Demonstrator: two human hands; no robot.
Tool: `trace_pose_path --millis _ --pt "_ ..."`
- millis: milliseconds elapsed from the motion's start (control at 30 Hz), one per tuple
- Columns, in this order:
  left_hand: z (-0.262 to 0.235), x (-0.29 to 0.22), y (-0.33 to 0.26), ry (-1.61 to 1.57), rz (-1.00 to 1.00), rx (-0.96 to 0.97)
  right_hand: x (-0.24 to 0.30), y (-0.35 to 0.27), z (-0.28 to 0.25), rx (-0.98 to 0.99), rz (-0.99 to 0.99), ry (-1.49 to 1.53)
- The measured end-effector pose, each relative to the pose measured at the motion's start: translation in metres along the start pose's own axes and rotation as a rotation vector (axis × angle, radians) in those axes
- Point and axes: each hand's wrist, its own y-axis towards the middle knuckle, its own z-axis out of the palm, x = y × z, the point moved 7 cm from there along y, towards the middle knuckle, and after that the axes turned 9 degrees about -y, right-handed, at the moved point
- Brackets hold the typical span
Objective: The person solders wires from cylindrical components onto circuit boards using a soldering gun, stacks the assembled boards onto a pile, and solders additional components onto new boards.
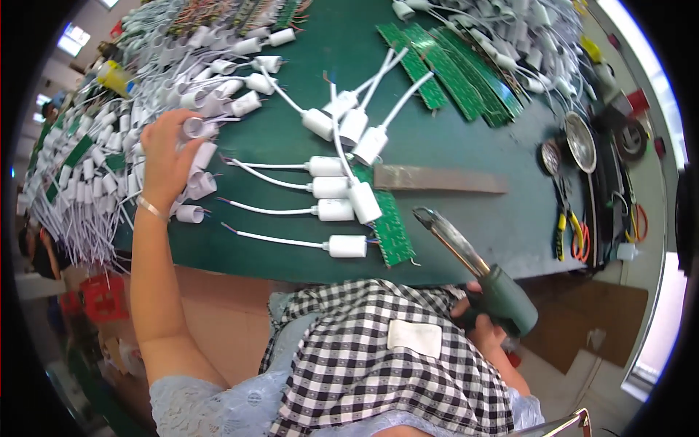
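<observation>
In the head view, the left grip point(169, 149) is curled about a white socket point(193, 127) at the edge of a crowded heap, thumb on one side and fingers on the other, the socket's hollow mouth showing. More white sockets with pale cables point(109, 146) pile up to its left and beyond it. The right grip point(486, 324) is wrapped around a green-handled tool point(510, 298), much like a soldering gun, whose metal nose point(455, 244) points ahead and leftward over the tabletop point(255, 258).

To do this well, the left grip should pinch one socket by its rigid body and lift it clear, since the neighbouring cables look likely to snag. The right grip would best keep the nose away from the row of sockets point(335, 210) between the two grips and from the green circuit board point(395, 233) beneath the row's right ends. A brown bar point(440, 180) lies ahead of the right grip, beside that board.

As for containers, a larger metal dish point(580, 142) and a smaller round one point(550, 158) stand well ahead and to the right of the right grip; what they hold is too small to tell. The sockets themselves are cup-like, some with coloured wire ends showing.
</observation>
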Motion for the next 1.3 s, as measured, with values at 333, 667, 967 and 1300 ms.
trace_pose_path --millis 333,667,967,1300 --pt "0.057 -0.214 -0.072 -0.544 0.109 0.182 0.005 -0.002 0.003 0.099 0.040 -0.051" --pt "0.073 -0.230 -0.058 -0.382 0.021 -0.036 -0.007 -0.017 -0.015 0.130 0.037 -0.116" --pt "0.084 -0.226 -0.048 -0.467 -0.159 0.108 -0.003 -0.020 -0.016 0.159 0.162 -0.135" --pt "0.084 -0.226 -0.045 -0.465 -0.161 0.135 0.010 -0.012 -0.009 0.227 -0.164 -0.675"
